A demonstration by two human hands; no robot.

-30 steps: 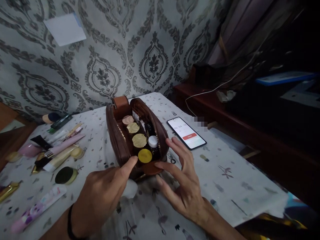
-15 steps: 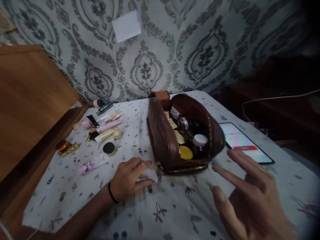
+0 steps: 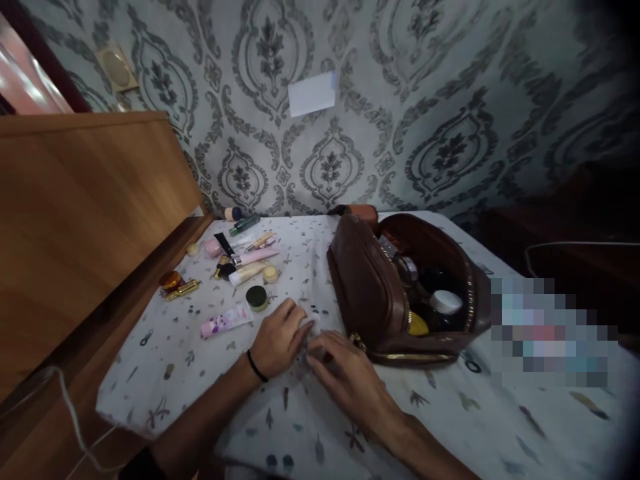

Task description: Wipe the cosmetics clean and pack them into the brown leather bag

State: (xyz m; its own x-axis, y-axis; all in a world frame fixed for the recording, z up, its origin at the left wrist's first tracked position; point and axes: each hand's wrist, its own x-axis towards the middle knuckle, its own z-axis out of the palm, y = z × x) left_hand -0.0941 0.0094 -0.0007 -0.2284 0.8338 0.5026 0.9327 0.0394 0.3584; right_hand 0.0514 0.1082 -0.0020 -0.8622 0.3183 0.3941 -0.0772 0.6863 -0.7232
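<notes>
My left hand point(image 3: 280, 337), with a black band at its wrist, is closed on a small whitish, partly see-through object point(image 3: 314, 321) just above the table. The fingers cover most of it, so its kind cannot be made out. My right hand point(image 3: 350, 373) meets it from the other side, thumb and fingers curled in at the object. Close by on the right, a brown zip bag point(image 3: 370, 287) stands unzipped. Inside it are a jar with a white lid point(image 3: 446, 302), a yellow lid point(image 3: 418, 325) and other containers.
Left of my hands lie a pink-and-purple tube point(image 3: 226, 321), a dark green-lidded jar point(image 3: 257, 298), an amber jar point(image 3: 170, 280) and several more cosmetics. A wooden panel point(image 3: 100, 220) borders the patterned tablecloth point(image 3: 200, 380) on the left. A blurred-out patch covers the right side.
My right hand has come left from beside the phone to the whitish object in my left hand. The view has swung, so the bag appears further right; its front looks tilted.
</notes>
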